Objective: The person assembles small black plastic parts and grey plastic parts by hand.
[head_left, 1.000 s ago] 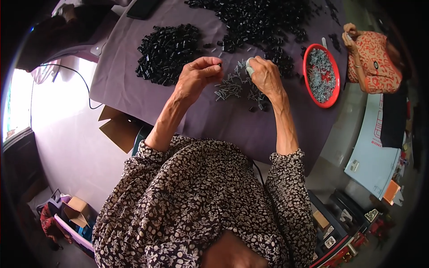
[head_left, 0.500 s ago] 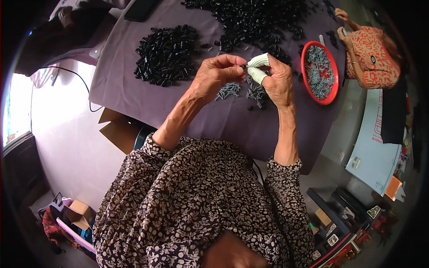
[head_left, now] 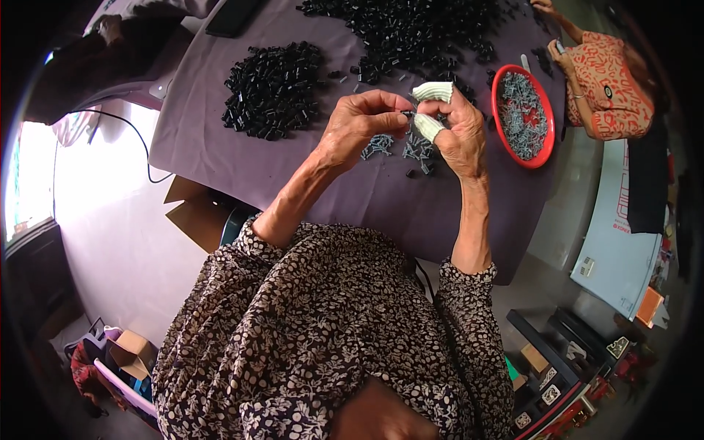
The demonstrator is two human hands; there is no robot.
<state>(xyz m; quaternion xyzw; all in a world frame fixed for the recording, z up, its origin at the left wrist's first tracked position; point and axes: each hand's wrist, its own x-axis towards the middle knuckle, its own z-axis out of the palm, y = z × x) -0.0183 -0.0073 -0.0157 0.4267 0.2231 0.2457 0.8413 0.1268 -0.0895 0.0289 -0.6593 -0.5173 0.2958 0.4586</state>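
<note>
My left hand (head_left: 361,126) pinches a small black plastic piece (head_left: 408,114) between thumb and forefinger. My right hand (head_left: 462,136) is close beside it, its thumb and forefinger wrapped in white ribbed finger covers (head_left: 433,91). Those two covered fingers are parted, with their tips near the black piece; I make out nothing gripped between them. Beneath the hands, small grey screws (head_left: 419,149) lie loose on the purple cloth, and another little group of screws (head_left: 377,146) is under my left fingers.
A heap of black pieces (head_left: 273,89) lies left on the cloth-covered table (head_left: 315,194), a larger black heap (head_left: 411,37) at the back. To the right stands a red dish (head_left: 548,150) of screws. Someone in an orange patterned top (head_left: 610,88) is beyond it.
My right thumb and forefinger have come apart from their pinch at the black piece. Both hands have shifted slightly right. The other person's arm has moved up and away.
</note>
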